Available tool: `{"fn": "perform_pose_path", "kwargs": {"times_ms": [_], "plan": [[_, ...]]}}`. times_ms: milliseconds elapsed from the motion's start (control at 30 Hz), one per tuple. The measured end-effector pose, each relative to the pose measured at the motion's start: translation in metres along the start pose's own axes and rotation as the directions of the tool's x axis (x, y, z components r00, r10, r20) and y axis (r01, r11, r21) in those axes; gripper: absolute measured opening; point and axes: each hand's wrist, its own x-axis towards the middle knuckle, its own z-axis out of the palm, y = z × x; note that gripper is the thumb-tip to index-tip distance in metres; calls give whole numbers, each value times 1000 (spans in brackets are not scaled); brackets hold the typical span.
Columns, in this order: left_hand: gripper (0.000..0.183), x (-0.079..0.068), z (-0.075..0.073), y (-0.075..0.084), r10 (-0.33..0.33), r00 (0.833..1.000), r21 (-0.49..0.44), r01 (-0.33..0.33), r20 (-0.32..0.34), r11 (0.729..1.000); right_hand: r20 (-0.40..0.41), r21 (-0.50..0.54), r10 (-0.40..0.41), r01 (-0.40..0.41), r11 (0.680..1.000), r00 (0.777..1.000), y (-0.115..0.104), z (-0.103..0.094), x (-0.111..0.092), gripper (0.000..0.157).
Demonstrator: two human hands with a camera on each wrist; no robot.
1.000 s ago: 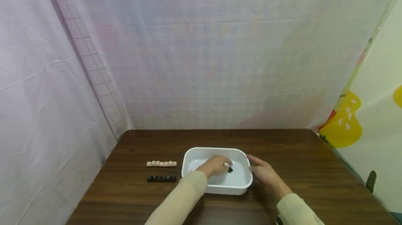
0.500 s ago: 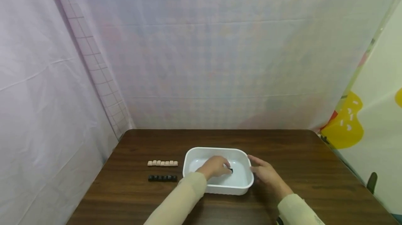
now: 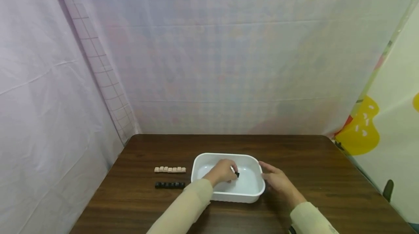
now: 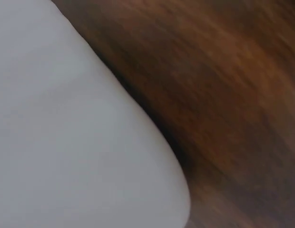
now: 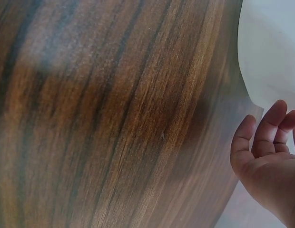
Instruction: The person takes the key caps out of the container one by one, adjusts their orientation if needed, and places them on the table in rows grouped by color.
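A white rectangular tray [image 3: 226, 197] stands on the brown wooden table. My left hand [image 3: 223, 171] reaches down into it with bent fingers. At its fingertips is a small black keycap [image 3: 237, 174], and a pale bit shows between the fingers. From the right, my right hand [image 3: 277, 180] rests its extended fingers against the tray's side. In the right wrist view those fingers [image 5: 273, 118] lie loosely bent at the white wall. The left wrist view has only the tray's outer wall [image 4: 81, 137] and wood, with the hand out of sight.
To the left of the tray lies a row of cream keycaps [image 3: 170, 169], with a row of black keycaps [image 3: 170, 185] nearer to me. Pale curtains [image 3: 216, 63] hang behind the table [image 3: 294, 146] and along its left side.
The left fingers have closed in on the black keycap, and it has shifted slightly left and up in the head view. The right hand keeps its place at the tray.
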Motion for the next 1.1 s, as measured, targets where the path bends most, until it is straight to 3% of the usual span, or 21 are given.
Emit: {"fn": "perform_pose_path", "kwargs": {"times_ms": [167, 333, 500, 600, 700, 867, 1100], "plan": [[16, -2, -5, -3, 3, 1000, -33, -4, -22, 999, 1, 7, -14, 14, 1000, 1000, 0, -1, 0, 53], [7, -5, -10, -3, -2, 1000, -98, 0, -22, 995, 1, 20, -20, 20, 1000, 1000, 0, -2, -1, 53], [6, -5, -14, -4, 19, 999, -97, -23, -43, 995, 6, 24, -17, 17, 1000, 1000, -1, -3, -1, 53], [15, -5, -18, -5, 19, 999, -88, -23, -44, 996, 1, 17, -11, 11, 1000, 1000, -1, -4, 0, 52], [25, -9, -24, -6, 29, 999, -71, -31, -39, 997, 7, 28, -14, 14, 1000, 1000, 0, -5, 0, 52], [18, -16, -38, -6, 61, 997, -54, -64, -44, 996, 22, 36, -9, 8, 999, 1000, 3, -8, 3, 54], [20, -22, -55, -14, 72, 994, -144, -84, -87, 986, 4, 9, -20, 20, 1000, 1000, 3, -10, 2, 53]]}}
